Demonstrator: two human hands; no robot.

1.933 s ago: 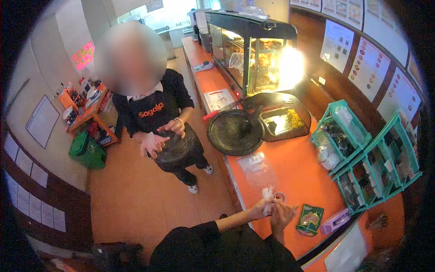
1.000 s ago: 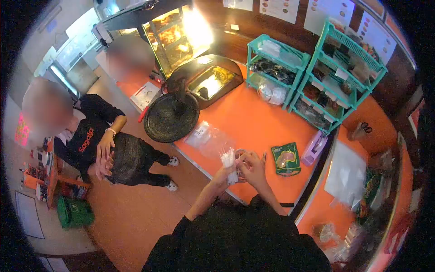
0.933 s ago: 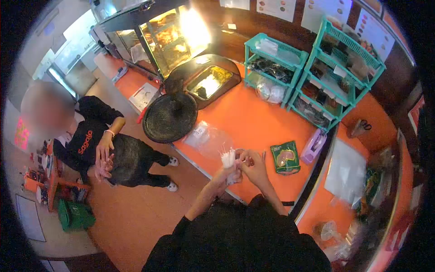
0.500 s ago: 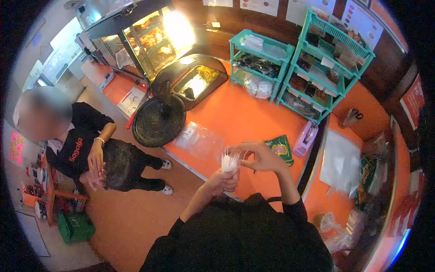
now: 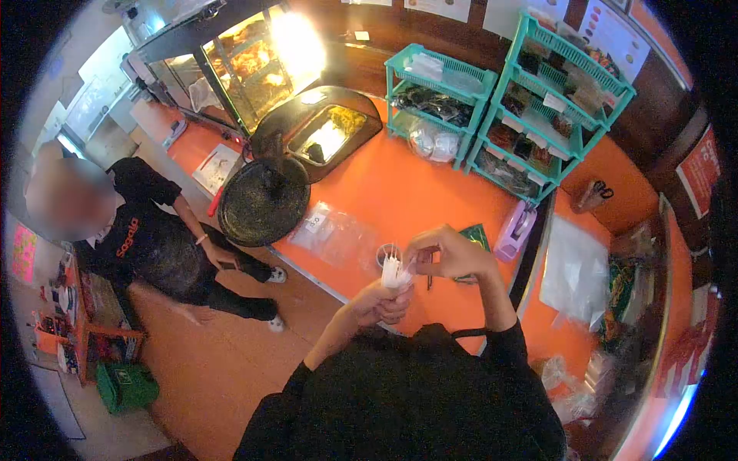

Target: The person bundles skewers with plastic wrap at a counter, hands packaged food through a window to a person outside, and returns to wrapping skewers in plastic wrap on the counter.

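My left hand (image 5: pixel 380 306) is closed around a bundle of thin white sticks (image 5: pixel 393 272), held upright with the thin tips spreading at the top. Just to its right, my right hand (image 5: pixel 447 252) is bent into a pinch at the bundle's side. What its fingertips hold is too small to make out. A small round clear rim (image 5: pixel 383 252) shows behind the sticks, over the orange counter (image 5: pixel 384 201). Beyond my right hand a green packet (image 5: pixel 478 235) lies partly hidden.
Clear plastic bags (image 5: pixel 332 232) and a round black lid (image 5: pixel 265 201) lie left on the counter, near a food tray (image 5: pixel 330 137). A purple tape dispenser (image 5: pixel 515 232) and teal racks (image 5: pixel 530 127) stand right. A co-worker (image 5: pixel 157 230) is at the left.
My right hand has come closer against the bundle, its fingers now pinched at the side. The bundle has shifted slightly right. The co-worker's hands, together before, have dropped and parted.
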